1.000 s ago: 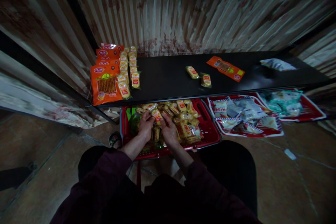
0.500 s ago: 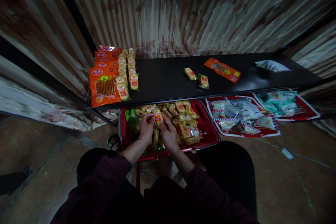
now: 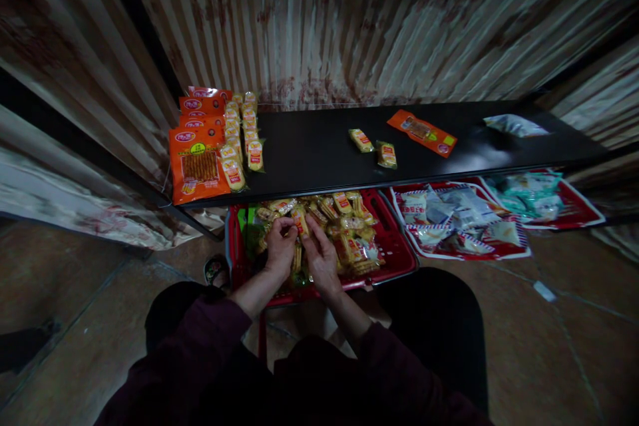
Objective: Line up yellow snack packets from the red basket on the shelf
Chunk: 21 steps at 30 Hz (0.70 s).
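Note:
A red basket (image 3: 394,249) under the black shelf (image 3: 319,153) is heaped with small yellow snack packets (image 3: 349,223). My left hand (image 3: 280,249) and my right hand (image 3: 322,259) are both down in the basket, fingers curled. Together they pinch one yellow packet (image 3: 299,219) with a red label, which stands up between the fingertips. On the shelf's left end lie rows of the same yellow packets (image 3: 242,136) beside stacked orange bags (image 3: 197,163).
Two loose yellow packets (image 3: 374,148), an orange bag (image 3: 422,132) and a pale wrapper (image 3: 514,124) lie further right on the shelf. Red trays of white packets (image 3: 459,223) and green-white packets (image 3: 539,194) sit on the floor. A corrugated wall stands behind.
Both hands have drawn slightly closer together around the yellow packet and shifted a little upward in the basket. The view has dropped a touch.

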{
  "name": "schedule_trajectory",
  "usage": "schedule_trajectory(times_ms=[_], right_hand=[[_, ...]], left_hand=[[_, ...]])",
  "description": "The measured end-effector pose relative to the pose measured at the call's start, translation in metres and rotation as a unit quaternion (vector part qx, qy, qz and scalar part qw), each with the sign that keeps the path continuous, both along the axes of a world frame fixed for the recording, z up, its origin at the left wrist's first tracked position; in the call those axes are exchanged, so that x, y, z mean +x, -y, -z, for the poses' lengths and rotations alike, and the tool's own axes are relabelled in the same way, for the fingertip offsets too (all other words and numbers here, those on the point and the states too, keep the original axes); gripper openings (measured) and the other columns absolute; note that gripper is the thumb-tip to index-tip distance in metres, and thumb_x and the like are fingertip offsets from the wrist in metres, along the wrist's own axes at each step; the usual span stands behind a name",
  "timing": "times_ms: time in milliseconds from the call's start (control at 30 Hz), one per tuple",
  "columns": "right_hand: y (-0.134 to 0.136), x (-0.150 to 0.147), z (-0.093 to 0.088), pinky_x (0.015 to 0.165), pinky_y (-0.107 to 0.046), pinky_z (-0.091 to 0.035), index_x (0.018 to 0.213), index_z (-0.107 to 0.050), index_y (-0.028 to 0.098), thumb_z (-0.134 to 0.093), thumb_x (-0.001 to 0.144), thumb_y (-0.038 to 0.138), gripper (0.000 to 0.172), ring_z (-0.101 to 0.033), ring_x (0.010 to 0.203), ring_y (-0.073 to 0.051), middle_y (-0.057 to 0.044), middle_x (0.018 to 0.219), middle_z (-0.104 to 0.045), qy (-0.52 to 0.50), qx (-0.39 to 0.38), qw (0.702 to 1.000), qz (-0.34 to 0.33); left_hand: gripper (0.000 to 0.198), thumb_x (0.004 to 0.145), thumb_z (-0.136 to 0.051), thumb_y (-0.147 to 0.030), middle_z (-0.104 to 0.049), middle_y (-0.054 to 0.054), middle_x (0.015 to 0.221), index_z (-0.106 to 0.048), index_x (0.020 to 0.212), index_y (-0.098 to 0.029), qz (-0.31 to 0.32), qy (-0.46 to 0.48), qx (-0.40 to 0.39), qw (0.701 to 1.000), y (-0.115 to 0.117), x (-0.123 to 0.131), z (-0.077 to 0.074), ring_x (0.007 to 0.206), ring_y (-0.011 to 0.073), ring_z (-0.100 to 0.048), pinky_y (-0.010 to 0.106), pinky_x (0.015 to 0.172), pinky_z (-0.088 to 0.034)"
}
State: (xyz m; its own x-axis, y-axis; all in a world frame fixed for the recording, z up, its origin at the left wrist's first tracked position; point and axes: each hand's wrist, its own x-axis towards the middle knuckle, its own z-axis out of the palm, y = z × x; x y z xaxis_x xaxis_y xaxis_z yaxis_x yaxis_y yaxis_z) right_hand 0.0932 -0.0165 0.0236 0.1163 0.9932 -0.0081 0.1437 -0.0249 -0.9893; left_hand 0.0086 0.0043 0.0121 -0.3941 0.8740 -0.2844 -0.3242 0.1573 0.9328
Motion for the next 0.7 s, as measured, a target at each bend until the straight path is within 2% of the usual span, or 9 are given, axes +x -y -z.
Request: schedule_trajectory(times_ms=[300,467,700], right_hand=[[0.001,0.0,-0.011,0.11,-0.046,-0.032,0.123,-0.059,0.023,-0.044,0.089,0.033,0.038,-0.046,0.128,-0.022,-0.007,0.133,-0.055,0.091,0.105,0.99,-0.026],[-0.001,-0.002,-0.011,0.109,-0.046,-0.034,0.123,-0.059,0.023,-0.042,0.091,0.033,0.038,-0.046,0.127,-0.022,-0.008,0.132,-0.056,0.112,0.115,0.987,-0.023],[-0.001,-0.005,-0.013,0.107,-0.046,-0.035,0.129,-0.051,0.019,-0.042,0.09,0.035,0.042,-0.048,0.124,-0.022,-0.011,0.133,-0.054,0.119,0.101,0.988,0.003]], left_hand=[[0.011,0.071,-0.06,-0.015,-0.064,0.002,0.086,-0.064,0.081,-0.019,0.008,0.032,0.023,0.999,0.002,0.0,-0.006,0.087,0.0156,-0.057,0.028,0.088,-0.04],[0.01,0.07,-0.064,-0.024,-0.066,0.003,0.087,-0.066,0.079,-0.019,-0.003,0.073,0.023,0.997,0.003,-0.002,-0.011,0.087,0.0163,-0.058,0.027,0.087,-0.04],[0.023,0.069,-0.068,-0.038,-0.062,0.001,0.081,-0.062,0.077,-0.018,0.01,0.11,0.029,0.993,0.004,-0.002,-0.017,0.081,0.0138,-0.055,0.024,0.08,-0.041]])
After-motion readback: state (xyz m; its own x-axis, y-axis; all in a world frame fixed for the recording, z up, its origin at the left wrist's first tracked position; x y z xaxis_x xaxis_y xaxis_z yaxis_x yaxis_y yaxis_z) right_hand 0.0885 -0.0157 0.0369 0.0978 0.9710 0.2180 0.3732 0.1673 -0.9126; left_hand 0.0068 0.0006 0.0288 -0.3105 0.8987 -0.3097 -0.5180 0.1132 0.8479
